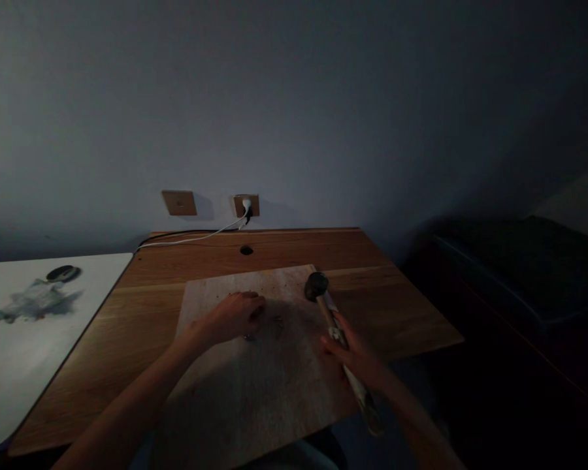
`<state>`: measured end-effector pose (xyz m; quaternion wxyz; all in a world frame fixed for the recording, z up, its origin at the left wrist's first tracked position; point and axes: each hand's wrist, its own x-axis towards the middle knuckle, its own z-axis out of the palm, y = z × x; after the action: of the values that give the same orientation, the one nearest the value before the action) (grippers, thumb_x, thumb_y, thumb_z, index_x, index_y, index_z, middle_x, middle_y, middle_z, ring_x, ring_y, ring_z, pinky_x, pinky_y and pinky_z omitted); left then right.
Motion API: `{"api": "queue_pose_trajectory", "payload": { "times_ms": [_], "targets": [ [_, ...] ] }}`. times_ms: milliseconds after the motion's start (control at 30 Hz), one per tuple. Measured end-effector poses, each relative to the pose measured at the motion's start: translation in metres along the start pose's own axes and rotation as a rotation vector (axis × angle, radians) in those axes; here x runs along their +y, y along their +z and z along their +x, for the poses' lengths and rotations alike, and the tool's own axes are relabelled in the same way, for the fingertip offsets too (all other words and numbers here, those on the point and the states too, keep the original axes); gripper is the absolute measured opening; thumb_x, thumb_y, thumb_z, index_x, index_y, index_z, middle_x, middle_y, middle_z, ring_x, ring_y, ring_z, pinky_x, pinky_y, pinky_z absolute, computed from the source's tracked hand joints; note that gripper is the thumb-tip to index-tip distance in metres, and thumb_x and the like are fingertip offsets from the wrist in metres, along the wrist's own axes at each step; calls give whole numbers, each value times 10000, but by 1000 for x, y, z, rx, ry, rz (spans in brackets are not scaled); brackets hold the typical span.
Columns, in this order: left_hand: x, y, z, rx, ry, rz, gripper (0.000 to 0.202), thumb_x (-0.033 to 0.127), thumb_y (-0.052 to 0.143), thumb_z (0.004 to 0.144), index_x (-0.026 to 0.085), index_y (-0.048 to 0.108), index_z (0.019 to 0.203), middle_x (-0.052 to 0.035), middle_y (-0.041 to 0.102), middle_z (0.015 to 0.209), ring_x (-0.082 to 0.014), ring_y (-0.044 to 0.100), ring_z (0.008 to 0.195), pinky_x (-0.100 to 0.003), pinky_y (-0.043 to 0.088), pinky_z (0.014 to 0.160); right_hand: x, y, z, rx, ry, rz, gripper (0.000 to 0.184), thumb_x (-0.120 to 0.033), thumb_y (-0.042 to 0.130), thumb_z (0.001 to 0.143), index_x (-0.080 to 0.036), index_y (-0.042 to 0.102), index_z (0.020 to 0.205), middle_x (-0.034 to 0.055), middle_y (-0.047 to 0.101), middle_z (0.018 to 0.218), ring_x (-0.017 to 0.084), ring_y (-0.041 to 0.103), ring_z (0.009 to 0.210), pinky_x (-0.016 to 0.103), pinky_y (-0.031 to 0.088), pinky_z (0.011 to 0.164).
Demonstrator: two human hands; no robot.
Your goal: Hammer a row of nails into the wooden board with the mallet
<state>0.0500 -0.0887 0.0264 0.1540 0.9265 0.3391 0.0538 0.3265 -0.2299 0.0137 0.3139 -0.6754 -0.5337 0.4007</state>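
Note:
A mallet with a dark round head (316,286) and a pale handle, partly wrapped, is gripped in my right hand (349,346). Its head is raised at the right side of a thin wooden board (274,385). My left hand (236,316) is over the board's left half, fingers curled down. Whatever those fingers pinch is hidden. Just below the left hand lies a small shiny piece (249,337), too dim to name. Small dark marks or bits (277,323) show on the board between my hands.
The board rests on a wooden desk (372,281) with a cable hole (246,250). Cables (191,241) run from a wall socket (253,205). On a white table (24,365) at left are a crumpled plastic bag (36,300) and a dark round object (63,273).

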Motion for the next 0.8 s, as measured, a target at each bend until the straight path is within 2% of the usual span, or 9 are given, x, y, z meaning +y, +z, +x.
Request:
{"api": "queue_pose_trajectory", "payload": {
  "times_ms": [100, 200, 300, 400, 533, 667, 733, 800],
  "targets": [
    [1, -2, 4, -1, 8, -1, 122, 128, 565, 809, 192, 639, 883, -55, 676, 928, -210, 643, 817, -301, 461, 718, 2, -3, -9, -86, 175, 119, 631, -525, 550, 899, -300, 370, 1461, -18, 670, 832, 127, 565, 425, 231, 452, 366],
    [0, -4, 14, 25, 58, -71, 133, 106, 563, 807, 186, 626, 892, -49, 660, 937, -189, 632, 810, -283, 461, 724, 9, -5, -13, -108, 248, 219, 634, -570, 564, 873, -294, 386, 1415, -48, 639, 757, 107, 536, 392, 193, 396, 331],
    [-2, -7, 30, 54, 114, -150, 145, 81, 563, 800, 185, 620, 885, -34, 645, 914, -165, 624, 793, -259, 457, 717, 17, -5, -12, -81, 243, 240, 595, -622, 557, 866, -264, 451, 1330, -62, 622, 711, 87, 490, 352, 179, 345, 313],
    [-3, -11, 43, 22, 154, -138, 133, 89, 598, 780, 184, 627, 868, -23, 642, 873, -167, 624, 776, -258, 458, 701, 20, -4, -11, -55, 193, 243, 561, -652, 561, 857, -238, 512, 1233, -71, 601, 680, 70, 453, 332, 176, 320, 315],
    [-1, -13, 48, -34, 233, -105, 215, 140, 652, 781, 203, 667, 986, -33, 656, 987, -175, 646, 823, -264, 494, 739, 21, -2, -10, -39, 194, 259, 554, -665, 569, 842, -234, 532, 1189, -76, 591, 672, 75, 465, 334, 181, 322, 315],
    [4, -6, 53, 8, 289, 50, 312, 131, 645, 804, 202, 659, 1108, -87, 654, 1147, -219, 653, 975, -316, 513, 877, 19, -2, -10, -27, 209, 251, 513, -661, 554, 865, -245, 530, 1164, -69, 611, 715, 72, 482, 339, 182, 331, 316],
    [6, -2, 59, 20, 300, 135, 283, 128, 638, 815, 182, 659, 1092, -107, 662, 1120, -241, 647, 1004, -342, 506, 914, 17, -2, -9, -49, 211, 259, 499, -663, 545, 873, -250, 527, 1152, -68, 614, 727, 71, 490, 335, 183, 340, 319],
    [8, 1, 67, 15, 279, 170, 227, 131, 628, 822, 169, 660, 1044, -116, 666, 1073, -240, 653, 956, -339, 515, 869, 17, 0, -8, -64, 229, 265, 485, -665, 546, 875, -255, 526, 1134, -75, 602, 712, 77, 499, 332, 186, 346, 318]
  ]
}}
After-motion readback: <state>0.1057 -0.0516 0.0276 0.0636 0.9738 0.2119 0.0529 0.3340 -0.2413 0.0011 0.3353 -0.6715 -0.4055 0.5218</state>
